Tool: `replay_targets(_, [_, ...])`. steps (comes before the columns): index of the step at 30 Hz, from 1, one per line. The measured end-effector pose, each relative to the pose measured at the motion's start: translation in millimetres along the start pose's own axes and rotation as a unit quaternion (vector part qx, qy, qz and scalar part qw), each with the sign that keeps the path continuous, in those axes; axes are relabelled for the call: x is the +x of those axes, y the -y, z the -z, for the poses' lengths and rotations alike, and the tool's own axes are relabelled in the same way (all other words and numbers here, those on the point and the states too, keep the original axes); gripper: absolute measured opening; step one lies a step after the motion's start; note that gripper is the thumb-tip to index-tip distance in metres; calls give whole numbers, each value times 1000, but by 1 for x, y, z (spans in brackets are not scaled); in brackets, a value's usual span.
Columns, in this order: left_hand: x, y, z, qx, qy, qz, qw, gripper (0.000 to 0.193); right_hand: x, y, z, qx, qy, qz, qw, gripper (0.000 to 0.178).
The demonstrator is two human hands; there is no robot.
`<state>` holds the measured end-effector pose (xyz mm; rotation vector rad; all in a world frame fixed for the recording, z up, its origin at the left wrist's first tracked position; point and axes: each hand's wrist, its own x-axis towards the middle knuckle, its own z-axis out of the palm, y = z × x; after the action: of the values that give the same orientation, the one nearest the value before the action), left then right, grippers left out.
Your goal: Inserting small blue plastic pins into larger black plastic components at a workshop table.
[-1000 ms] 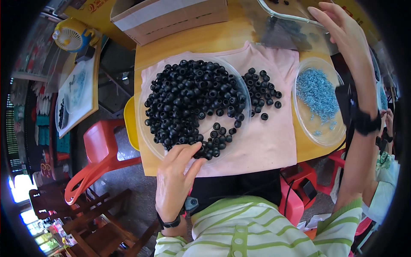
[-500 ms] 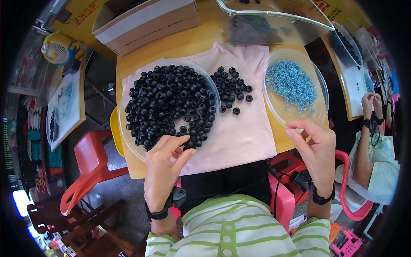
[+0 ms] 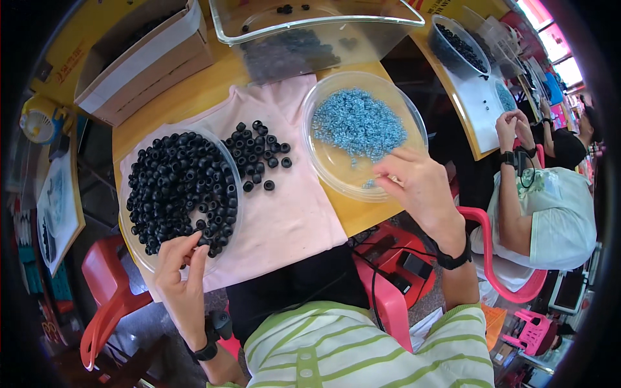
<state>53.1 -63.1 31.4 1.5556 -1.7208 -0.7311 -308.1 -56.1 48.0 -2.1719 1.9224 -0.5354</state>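
Note:
Black barrel-shaped beads (image 3: 171, 178) fill a clear round tray (image 3: 124, 226) at the left. At its near edge, my left hand (image 3: 181, 275) pinches a black bead between thumb and forefinger. My right hand (image 3: 420, 187) reaches over the near right side of another clear round tray (image 3: 336, 178). That one holds a heap of tiny translucent blue pieces (image 3: 359, 123). The right thumb and forefinger are bent toward each other beside a few loose blue pieces; what they grip, if anything, is too small to tell. More black beads (image 3: 255, 152) lie loose between the trays.
A pink cloth (image 3: 291, 223) lies under the left tray and the loose beads on the wooden table. A clear bin (image 3: 291, 55) and a cardboard box (image 3: 149, 64) stand along the back. On the right, another person (image 3: 543, 220) sits at a neighbouring table.
The view has swung to the right, so the table sits further left. My right hand has moved from the tray's near rim in over the blue pieces. My left hand stays at the black beads.

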Motion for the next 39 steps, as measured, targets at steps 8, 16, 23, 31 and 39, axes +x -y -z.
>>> replay_targets(8, [-27,-25,-20,-344,44,97,933,16,11,-12,-4,25,100,35,994,11])
replay_targets(16, [-34,-24,-69,-366,127,117,915,25,14,-12,-26,52,7,60,997,8])
replay_targets(23, [-16,-15,-95,-65,37,-108,991,24,14,-3,-26,55,7,6,998,4])
replay_targets(31, [-12,-24,-85,-59,91,-43,993,34,15,1,-17,31,29,7,999,6])
replay_targets(39, [-14,-19,-92,23,65,-126,990,30,6,36,-4,112,-66,-30,991,8])
